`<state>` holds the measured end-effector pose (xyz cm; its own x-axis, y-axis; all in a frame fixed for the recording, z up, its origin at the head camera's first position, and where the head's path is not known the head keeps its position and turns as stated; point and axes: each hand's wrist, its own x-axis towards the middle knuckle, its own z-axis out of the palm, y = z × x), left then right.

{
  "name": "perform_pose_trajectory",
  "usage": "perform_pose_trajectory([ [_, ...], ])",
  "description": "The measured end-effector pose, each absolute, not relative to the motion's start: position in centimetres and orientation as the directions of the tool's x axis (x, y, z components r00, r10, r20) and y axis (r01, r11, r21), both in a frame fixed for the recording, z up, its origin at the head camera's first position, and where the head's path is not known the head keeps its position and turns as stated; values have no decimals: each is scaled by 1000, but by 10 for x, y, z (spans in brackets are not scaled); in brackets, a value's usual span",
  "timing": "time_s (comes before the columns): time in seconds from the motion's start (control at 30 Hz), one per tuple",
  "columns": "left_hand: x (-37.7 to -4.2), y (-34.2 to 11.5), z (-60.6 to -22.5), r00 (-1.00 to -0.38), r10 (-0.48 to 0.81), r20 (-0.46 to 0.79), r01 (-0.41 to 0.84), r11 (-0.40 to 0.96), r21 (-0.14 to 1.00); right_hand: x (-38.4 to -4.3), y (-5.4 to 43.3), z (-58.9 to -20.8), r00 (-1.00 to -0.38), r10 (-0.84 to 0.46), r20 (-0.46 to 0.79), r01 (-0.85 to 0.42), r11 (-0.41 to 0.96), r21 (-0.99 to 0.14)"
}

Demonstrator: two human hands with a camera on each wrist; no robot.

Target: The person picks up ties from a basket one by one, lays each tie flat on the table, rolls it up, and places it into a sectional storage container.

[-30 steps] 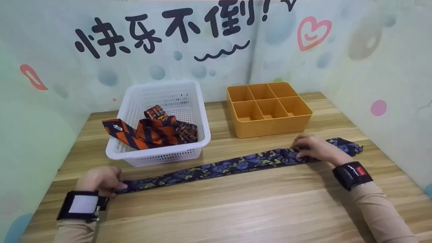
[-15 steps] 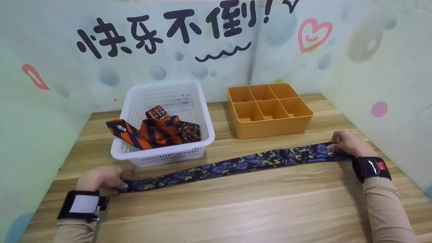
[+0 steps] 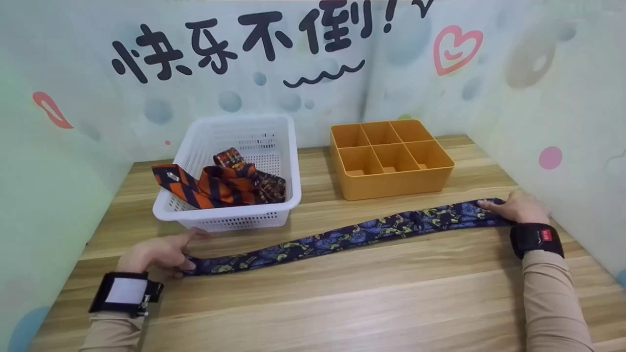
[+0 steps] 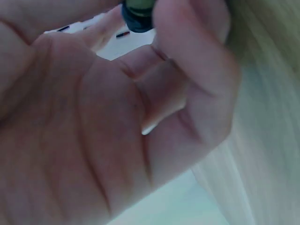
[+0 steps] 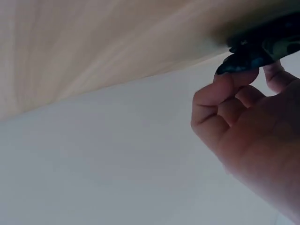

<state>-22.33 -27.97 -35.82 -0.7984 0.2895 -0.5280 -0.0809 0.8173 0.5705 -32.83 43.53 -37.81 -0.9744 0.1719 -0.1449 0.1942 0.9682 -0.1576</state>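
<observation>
A navy necktie (image 3: 337,240) with a blue and yellow-green pattern stretches across the wooden table in the head view, folded into a long strip. My left hand (image 3: 159,254) pinches its left end between thumb and fingers, while the index finger points out toward the basket. At the other end my right hand (image 3: 523,209) holds the tie with the thumb on top. The left wrist view shows curled fingers and a bit of the tie (image 4: 139,16) at the top. In the right wrist view, bent fingers grip the tie's dark end (image 5: 248,58).
Behind the left hand stands a white perforated basket (image 3: 291,166) with an orange-and-navy striped tie (image 3: 220,188) and a plaid tie (image 3: 227,157) in it. A yellow-orange box (image 3: 396,183) with several compartments sits at the back right. Printed walls (image 3: 562,98) enclose the table.
My right hand has moved right along the tie to its end, and the tie's right part lies straighter. The basket has shifted slightly back and left. My left hand has edged right with its end.
</observation>
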Motion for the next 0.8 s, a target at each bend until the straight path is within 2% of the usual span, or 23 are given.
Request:
perform_pose_trajectory([
  [0.1,-225,-280,-360,-802,283,-527,-93,811,577,-331,437,-377,-974,160,-162,185,970,-157],
  [0.3,-227,-273,-361,-806,310,-505,-28,832,555,-333,446,-368,-979,-55,-194,0,961,-275],
  [0.47,-226,-269,-362,-821,307,-482,-11,834,551,-331,448,-365,-980,-66,-186,-4,949,-315],
  [0.63,-224,-267,-362,-822,276,-499,-73,817,573,-334,447,-367,-983,-94,-157,-42,952,-302],
  [0.7,-223,-268,-360,-834,227,-504,-119,816,565,-335,446,-368,-985,-98,-145,-52,954,-295],
  [0.8,-219,-267,-357,-882,85,-464,-174,856,487,-337,446,-370,-987,-106,-123,-67,956,-286],
])
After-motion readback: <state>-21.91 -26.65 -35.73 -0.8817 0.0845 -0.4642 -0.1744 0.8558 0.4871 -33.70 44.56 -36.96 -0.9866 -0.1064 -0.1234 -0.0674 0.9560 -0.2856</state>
